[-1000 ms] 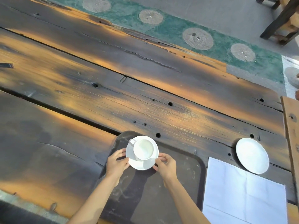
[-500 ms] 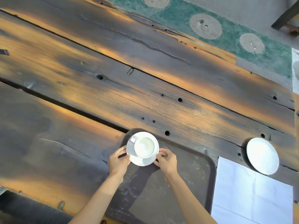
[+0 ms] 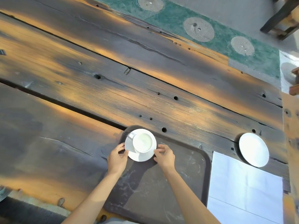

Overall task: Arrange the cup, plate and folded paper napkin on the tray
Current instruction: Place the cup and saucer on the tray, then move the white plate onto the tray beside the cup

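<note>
Head cam looks down on a dark, weathered wooden worktop (image 3: 97, 97) with a scuffed brown tray (image 3: 178, 183) sitting at the near edge. White cup (image 3: 143, 142) sits on its saucer (image 3: 140, 156) in the far left corner of the tray, handle pointing to the far left. Left hand (image 3: 116, 159) pinches the saucer's left rim with curled fingers, and right hand (image 3: 165, 156) does the same on the right rim, so both have a narrow grip on the saucer. Can't tell if the saucer is fully resting on the tray or a hair above it. Off the tray to the right, a white plate (image 3: 253, 149) sits on the worktop, and the paper napkin (image 3: 246, 191) lies flat just beside the tray's right edge, with the plate overlapping its far corner.
</note>
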